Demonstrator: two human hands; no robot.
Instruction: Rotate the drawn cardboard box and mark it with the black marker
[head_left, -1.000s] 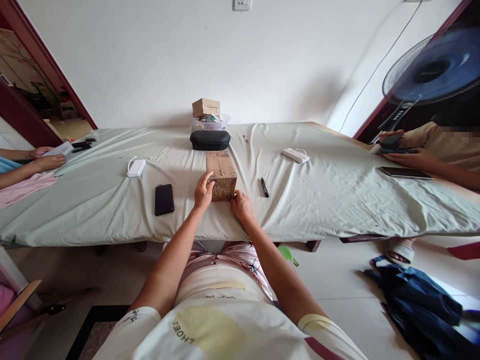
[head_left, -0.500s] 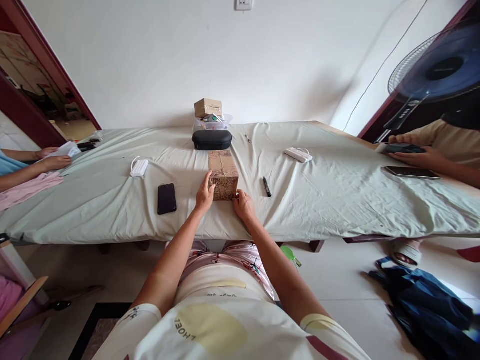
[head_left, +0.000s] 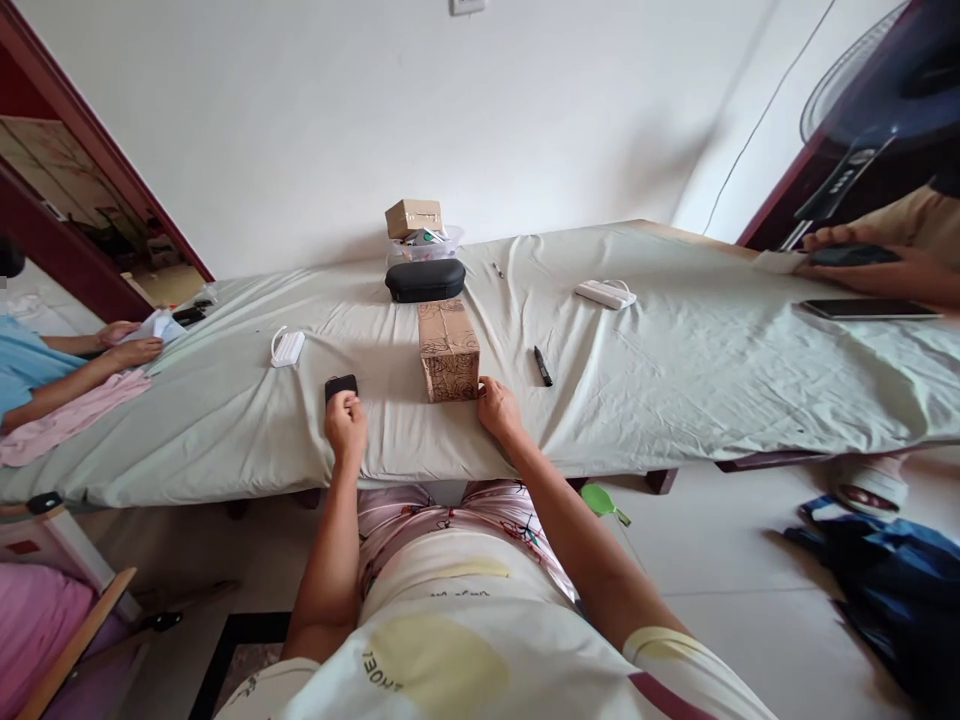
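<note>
My left hand [head_left: 346, 425] is closed, with curled fingers over the near part of a black phone [head_left: 341, 383] lying on the cloth. Whether the fingers grip the phone or anything else is hidden. A brown cardboard box [head_left: 449, 350] with dark line drawings and tape stands in front of me. My right hand [head_left: 499, 407] has its fingers bent together at the box's lower right near corner, touching it. Behind the box lies a black zip case [head_left: 425, 280]. A black marker [head_left: 543, 366] is to the right of the box.
White corded objects lie left [head_left: 288, 348] and right [head_left: 606, 293] on the cloth-covered table [head_left: 675, 390]. At the back, a small carton [head_left: 413, 217] sits on a plastic basket [head_left: 442, 247]. People's hands are at both ends; a tablet [head_left: 870, 309] lies right.
My left hand has left the box's left side and moved left to the phone. My right hand stays at the box's right corner. The view has shifted and tilted slightly.
</note>
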